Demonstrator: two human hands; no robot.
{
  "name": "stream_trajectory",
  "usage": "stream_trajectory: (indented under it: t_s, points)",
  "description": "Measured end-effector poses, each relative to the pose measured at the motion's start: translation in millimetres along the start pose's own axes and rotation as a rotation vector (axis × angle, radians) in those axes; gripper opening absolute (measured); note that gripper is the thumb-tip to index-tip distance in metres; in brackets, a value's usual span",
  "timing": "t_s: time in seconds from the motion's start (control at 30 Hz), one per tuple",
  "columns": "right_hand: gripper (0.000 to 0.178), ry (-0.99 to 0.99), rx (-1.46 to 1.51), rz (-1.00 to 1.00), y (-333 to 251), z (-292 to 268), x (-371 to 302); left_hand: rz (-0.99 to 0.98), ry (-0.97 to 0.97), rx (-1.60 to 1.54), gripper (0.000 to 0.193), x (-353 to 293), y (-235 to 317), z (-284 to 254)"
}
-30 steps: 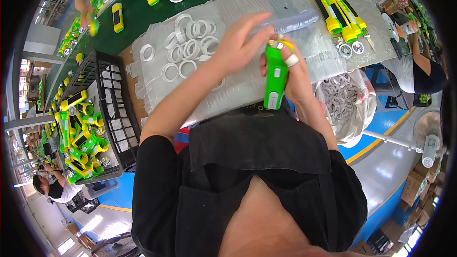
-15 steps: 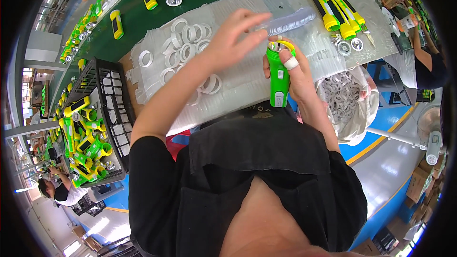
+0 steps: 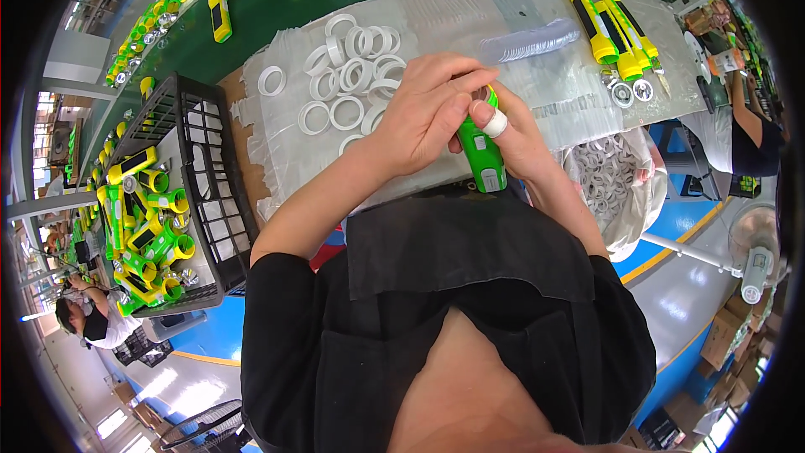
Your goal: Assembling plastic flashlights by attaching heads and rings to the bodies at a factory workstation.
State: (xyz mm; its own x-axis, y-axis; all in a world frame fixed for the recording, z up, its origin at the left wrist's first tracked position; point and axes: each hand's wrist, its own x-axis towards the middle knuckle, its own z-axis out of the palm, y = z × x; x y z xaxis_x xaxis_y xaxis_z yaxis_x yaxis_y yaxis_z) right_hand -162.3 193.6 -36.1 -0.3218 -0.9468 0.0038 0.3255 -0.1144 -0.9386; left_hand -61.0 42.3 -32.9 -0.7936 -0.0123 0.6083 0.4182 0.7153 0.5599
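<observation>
My right hand (image 3: 521, 136) is wrapped around a green flashlight (image 3: 484, 158), held tilted above the near edge of the table. White tape circles the right thumb. My left hand (image 3: 423, 113) is closed over the flashlight's top end, its fingers pressed together and meeting the right hand. Those fingers hide most of the head, leaving a bit of yellow rim showing. Loose white rings (image 3: 314, 131) lie on the table left of my hands. Beyond them is a fanned row of clear discs (image 3: 537, 44).
Yellow-green flashlights (image 3: 594, 27) and silver reflectors (image 3: 622, 96) lie on the table's right. A black crate (image 3: 220, 231) with flashlight parts stands left. A white bag (image 3: 652, 205) of rings hangs at the right edge. A green belt (image 3: 251, 25) carries flashlights behind. A person (image 3: 742, 113) works at right.
My left hand has come down from above the clear discs onto the flashlight's top. The flashlight now tilts more, and the view has shifted slightly.
</observation>
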Motion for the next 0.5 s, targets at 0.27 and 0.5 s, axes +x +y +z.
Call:
stream_trajectory:
  t_s: [0.27, 0.5]
  points:
    - [0.051, -0.009, 0.118, 0.058, 5, 14, 14, 0.004, 0.158, -0.015, 0.032, -9, -2, -4]
    - [0.048, -0.131, -0.144, -0.238, -2, 16, 59, -0.106, 0.412, 0.081, 0.046, -10, -6, -36]
